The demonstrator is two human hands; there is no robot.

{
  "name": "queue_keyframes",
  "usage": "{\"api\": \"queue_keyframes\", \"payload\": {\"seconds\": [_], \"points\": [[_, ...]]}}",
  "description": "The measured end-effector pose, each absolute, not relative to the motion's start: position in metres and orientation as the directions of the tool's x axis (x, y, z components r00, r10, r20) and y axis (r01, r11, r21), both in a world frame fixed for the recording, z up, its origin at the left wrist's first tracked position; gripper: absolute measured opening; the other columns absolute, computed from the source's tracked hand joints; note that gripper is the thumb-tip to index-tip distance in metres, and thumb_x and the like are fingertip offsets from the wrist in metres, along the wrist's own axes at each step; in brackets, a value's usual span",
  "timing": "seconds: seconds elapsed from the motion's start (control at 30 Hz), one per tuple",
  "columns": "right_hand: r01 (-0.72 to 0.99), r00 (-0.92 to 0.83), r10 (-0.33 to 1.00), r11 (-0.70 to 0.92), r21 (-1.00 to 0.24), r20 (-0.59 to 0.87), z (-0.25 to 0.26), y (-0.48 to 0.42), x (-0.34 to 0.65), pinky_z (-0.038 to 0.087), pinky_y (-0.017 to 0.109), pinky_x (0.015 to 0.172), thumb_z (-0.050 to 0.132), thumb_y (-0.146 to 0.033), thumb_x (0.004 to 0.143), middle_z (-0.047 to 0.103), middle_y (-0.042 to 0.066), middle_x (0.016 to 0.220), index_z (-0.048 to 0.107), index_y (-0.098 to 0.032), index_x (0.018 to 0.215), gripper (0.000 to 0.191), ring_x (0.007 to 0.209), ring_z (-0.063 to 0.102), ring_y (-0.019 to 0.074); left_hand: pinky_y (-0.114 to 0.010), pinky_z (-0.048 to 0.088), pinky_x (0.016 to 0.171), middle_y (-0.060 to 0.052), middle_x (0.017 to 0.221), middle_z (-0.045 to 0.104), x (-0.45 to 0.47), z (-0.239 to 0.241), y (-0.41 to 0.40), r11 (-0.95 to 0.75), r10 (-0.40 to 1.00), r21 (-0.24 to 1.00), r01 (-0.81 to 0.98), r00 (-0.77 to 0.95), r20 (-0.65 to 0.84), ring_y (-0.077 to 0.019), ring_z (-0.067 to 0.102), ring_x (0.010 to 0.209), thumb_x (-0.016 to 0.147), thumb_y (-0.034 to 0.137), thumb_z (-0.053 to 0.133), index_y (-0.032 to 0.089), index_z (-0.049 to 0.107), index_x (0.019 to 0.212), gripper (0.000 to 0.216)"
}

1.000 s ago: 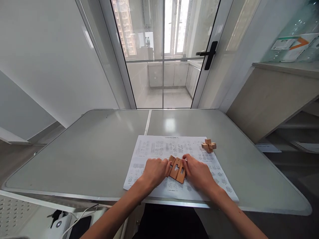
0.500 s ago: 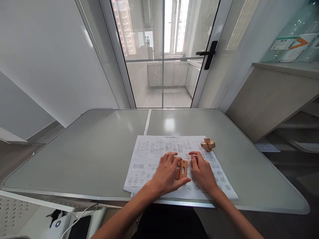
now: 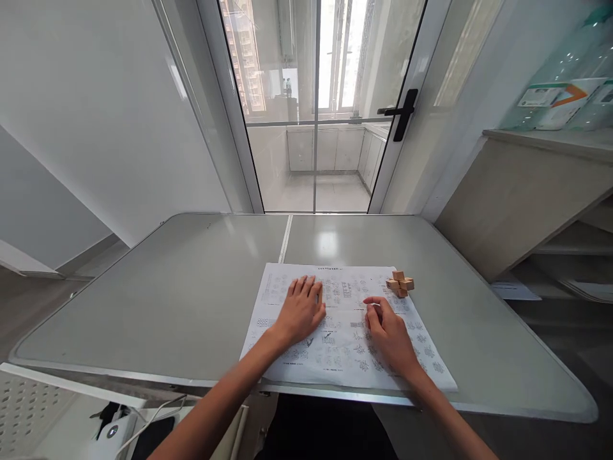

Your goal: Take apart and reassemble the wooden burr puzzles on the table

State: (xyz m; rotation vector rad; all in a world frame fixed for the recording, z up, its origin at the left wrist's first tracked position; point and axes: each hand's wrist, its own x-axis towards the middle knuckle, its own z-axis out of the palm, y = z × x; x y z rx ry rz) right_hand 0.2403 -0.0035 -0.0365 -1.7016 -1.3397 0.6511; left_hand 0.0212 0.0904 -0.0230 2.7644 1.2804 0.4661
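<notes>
A large white sheet (image 3: 297, 370) printed with rows of small diagrams lies on the table. My left hand (image 3: 299, 310) is palm down over its upper left part, fingers bent over a flat wooden puzzle piece (image 3: 320, 294). Only a narrow wooden edge shows beside the index finger; the rest is hidden under the hand. My right hand (image 3: 390, 332) rests on the right half of the sheet, loosely curled, its index finger held apart and nothing visible in it. Beyond it, an interlocking wooden block puzzle (image 3: 400, 284) stands at the sheet's upper right edge.
The grey table (image 3: 143, 306) has rounded corners and a pale seam. A glass door (image 3: 330, 147) stands behind it. Large plastic bottles (image 3: 560, 96) sit on a shelf at right. A white device (image 3: 115, 434) with a cable lies low at left.
My left hand has moved left and away from me across the sheet, and the wooden pieces seen between the hands have gone from there. My right hand stays in place.
</notes>
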Motion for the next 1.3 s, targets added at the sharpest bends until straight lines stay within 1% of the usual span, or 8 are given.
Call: {"api": "queue_keyframes", "payload": {"seconds": [0.3,0.53,0.6,0.67,0.73,0.8,1.0,1.3], "points": [[0.493,0.276,0.958,-0.076,-0.866,0.073,-0.039,-0.005,0.240,0.036,0.030,0.055,0.040,-0.052,0.102,0.052,-0.005,0.062,0.060,-0.024,0.110,0.035,0.052,0.047,0.0188,-0.051,0.022,0.130,-0.012,0.168,0.040,-0.018,-0.023,0.141,-0.706,0.706,0.075,0.704,0.694,0.142,-0.0325,0.030,0.158,0.106,0.037,0.040,0.017,0.041,0.159,0.056],[0.460,0.266,0.962,-0.069,-0.885,0.064,-0.040,-0.005,0.238,0.038,0.030,0.056,0.042,-0.055,0.102,0.052,-0.005,0.064,0.060,-0.024,0.110,0.037,0.055,0.048,0.0186,-0.049,0.022,0.131,-0.005,0.170,0.039,-0.046,-0.012,0.150,-0.752,0.658,0.054,0.657,0.744,0.115,-0.0282,0.030,0.159,0.104,0.028,0.043,0.024,0.040,0.161,0.057],[0.445,0.263,0.963,-0.068,-0.893,0.058,-0.040,-0.007,0.237,0.038,0.030,0.056,0.043,-0.056,0.101,0.053,-0.005,0.065,0.060,-0.024,0.110,0.038,0.056,0.048,0.0185,-0.051,0.021,0.131,-0.006,0.170,0.038,-0.046,-0.009,0.139,-0.738,0.673,0.053,0.673,0.727,0.140,-0.0284,0.028,0.160,0.101,0.021,0.043,0.023,0.039,0.161,0.060],[0.431,0.265,0.963,-0.071,-0.899,0.051,-0.041,-0.008,0.235,0.038,0.030,0.055,0.043,-0.057,0.102,0.054,-0.004,0.065,0.060,-0.024,0.110,0.038,0.056,0.048,0.0185,-0.054,0.021,0.131,-0.009,0.172,0.033,-0.042,-0.007,0.118,-0.713,0.696,0.056,0.699,0.696,0.175,-0.0287,0.024,0.161,0.098,0.012,0.041,0.019,0.030,0.164,0.067],[0.422,0.270,0.962,-0.075,-0.904,0.046,-0.041,-0.010,0.234,0.038,0.030,0.055,0.043,-0.058,0.102,0.054,-0.004,0.066,0.060,-0.024,0.111,0.039,0.056,0.048,0.0185,-0.054,0.026,0.130,-0.012,0.172,0.032,-0.037,-0.007,0.089,-0.704,0.705,0.098,0.703,0.675,0.218,-0.0295,0.023,0.161,0.095,0.010,0.046,0.017,0.027,0.165,0.072],[0.416,0.274,0.961,-0.078,-0.906,0.043,-0.042,-0.011,0.233,0.039,0.030,0.055,0.043,-0.059,0.102,0.053,-0.004,0.066,0.060,-0.023,0.111,0.040,0.056,0.047,0.0185,-0.054,0.032,0.128,-0.009,0.172,0.032,-0.033,-0.006,0.059,-0.712,0.701,0.180,0.679,0.671,0.240,-0.0298,0.022,0.162,0.096,0.014,0.051,0.021,0.030,0.163,0.071],[0.420,0.270,0.962,-0.085,-0.903,0.035,-0.040,-0.013,0.234,0.037,0.029,0.054,0.046,-0.059,0.101,0.052,-0.004,0.065,0.062,-0.023,0.111,0.041,0.057,0.047,0.0184,-0.055,0.046,0.122,-0.004,0.159,0.054,-0.045,-0.003,0.004,-0.664,0.744,0.397,0.633,0.613,0.265,-0.0271,0.036,0.157,0.099,0.014,0.053,0.031,0.042,0.156,0.060],[0.456,0.243,0.969,-0.067,-0.888,0.052,-0.039,-0.014,0.235,0.038,0.029,0.057,0.048,-0.062,0.100,0.053,-0.004,0.064,0.065,-0.024,0.103,0.042,0.059,0.048,0.0187,-0.052,0.047,0.122,-0.003,0.150,0.063,-0.061,-0.010,-0.004,-0.573,0.818,0.491,0.656,0.495,0.295,-0.0251,0.049,0.149,0.101,0.013,0.050,0.030,0.053,0.148,0.050]]}}
